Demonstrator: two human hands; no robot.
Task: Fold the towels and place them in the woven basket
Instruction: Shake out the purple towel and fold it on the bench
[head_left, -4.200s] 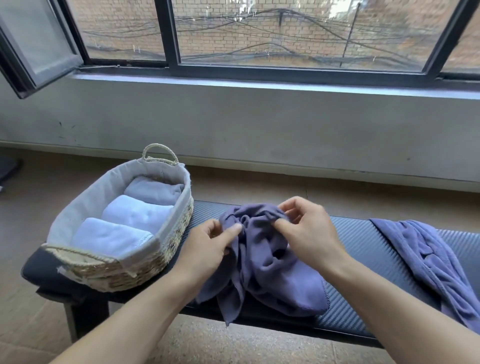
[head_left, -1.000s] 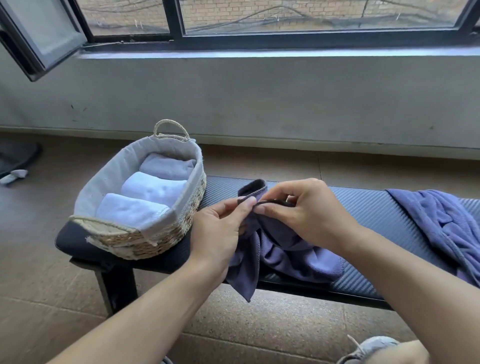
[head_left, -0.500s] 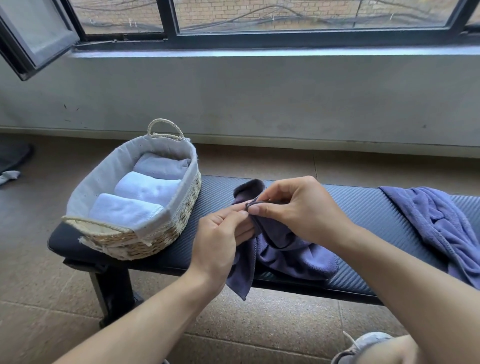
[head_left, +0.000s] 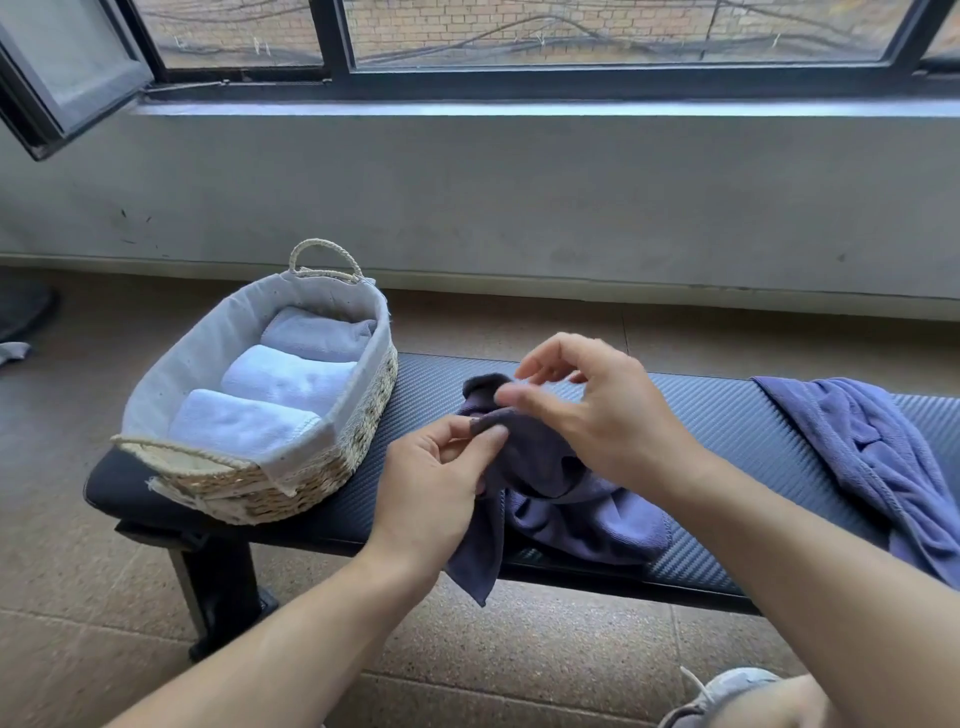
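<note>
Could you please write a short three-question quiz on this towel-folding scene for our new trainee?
1. How many rolled towels lie in the woven basket?
2. True or false: the left hand pinches the purple towel's edge.
3. The second purple towel lies: A) in the basket, B) on the bench, C) on the floor.

Key: 1. three; 2. true; 3. B

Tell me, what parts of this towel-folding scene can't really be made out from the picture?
All in the head view:
- Purple towel: its middle is hidden behind the right hand, so its shape is unclear.
- Right hand's fingers: motion-blurred; whether they touch the cloth is unclear.
- Second purple towel: cut off by the right edge.
- Woven basket: its floor is hidden under three folded towels.
- Left hand pinches a towel edge.
</note>
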